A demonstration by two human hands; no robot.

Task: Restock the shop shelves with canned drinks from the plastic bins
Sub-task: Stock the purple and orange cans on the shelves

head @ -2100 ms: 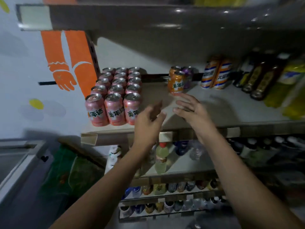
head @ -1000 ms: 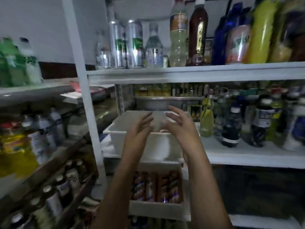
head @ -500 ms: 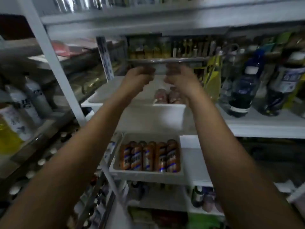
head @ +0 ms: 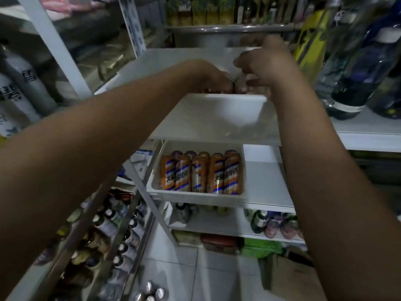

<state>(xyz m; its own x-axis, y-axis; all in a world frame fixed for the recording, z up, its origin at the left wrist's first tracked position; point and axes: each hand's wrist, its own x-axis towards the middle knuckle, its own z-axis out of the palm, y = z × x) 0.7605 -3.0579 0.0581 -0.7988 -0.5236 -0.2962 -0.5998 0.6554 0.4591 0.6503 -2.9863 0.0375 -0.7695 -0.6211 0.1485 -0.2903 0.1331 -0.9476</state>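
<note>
Both hands are reaching into the upper bin [head: 219, 109], a smooth white plastic tub w/ rounded corners, sitting on the white shelf [head: 366, 131] at 12 o'clock. Left hand [head: 213, 78] is curling down inside, fingers hidden behind the rim; grip can't be told. Right hand [head: 263, 65] is half-closing over blurred pinkish cans [head: 244, 89]. At 6 o'clock, a lower bin [head: 195, 195] is holding tall glossy orange cans [head: 200, 173], lying side by side.
</note>
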